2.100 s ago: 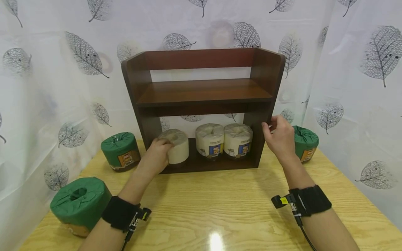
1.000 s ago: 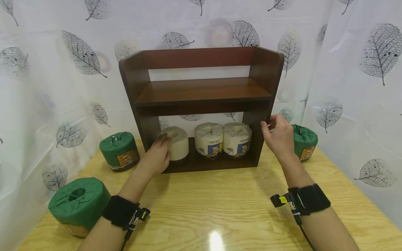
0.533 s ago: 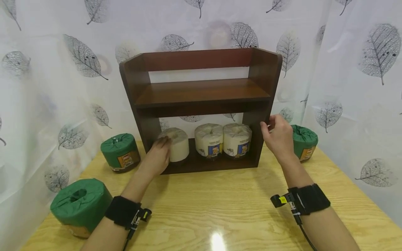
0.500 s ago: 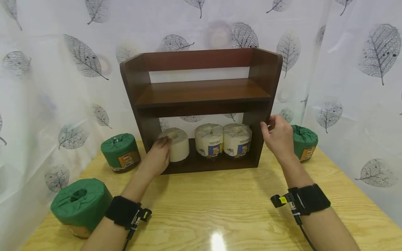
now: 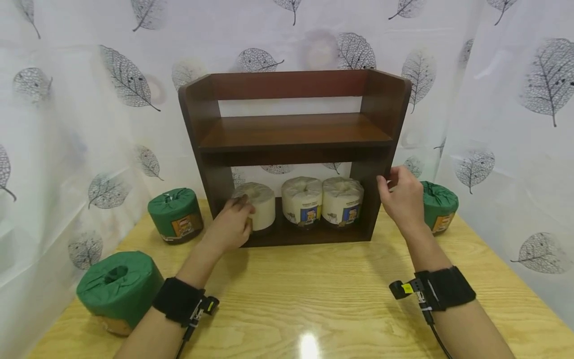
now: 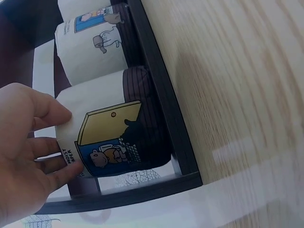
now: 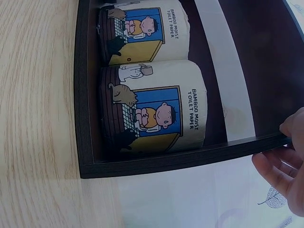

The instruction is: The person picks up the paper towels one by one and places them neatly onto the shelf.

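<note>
In the head view my left hand (image 5: 230,222) grips the top of a white-wrapped toilet paper roll (image 5: 263,212), which stands upright at the left end of the lower shelf. Up close in the left wrist view, the roll (image 6: 128,123) shows a cartoon label with a yellow door, and fingertips and thumb press against its upper edge. My right hand (image 5: 405,199) pinches the right side panel (image 7: 213,154) of the dark wooden shelf unit (image 5: 296,130), thumb on one face and fingers on the other. Two more white rolls, a middle one (image 5: 301,202) and a right one (image 5: 343,202), stand side by side.
Green-wrapped rolls stand on the wooden table (image 5: 291,294): a near-left one (image 5: 118,289), a far-left one (image 5: 175,214) and one to the right (image 5: 439,204), partly behind my right hand. A leaf-patterned curtain (image 5: 498,99) hangs behind and at the sides.
My left hand has turned and shifted slightly right on the left roll, with its thumb now further across the front. The right hand keeps its hold on the side panel.
</note>
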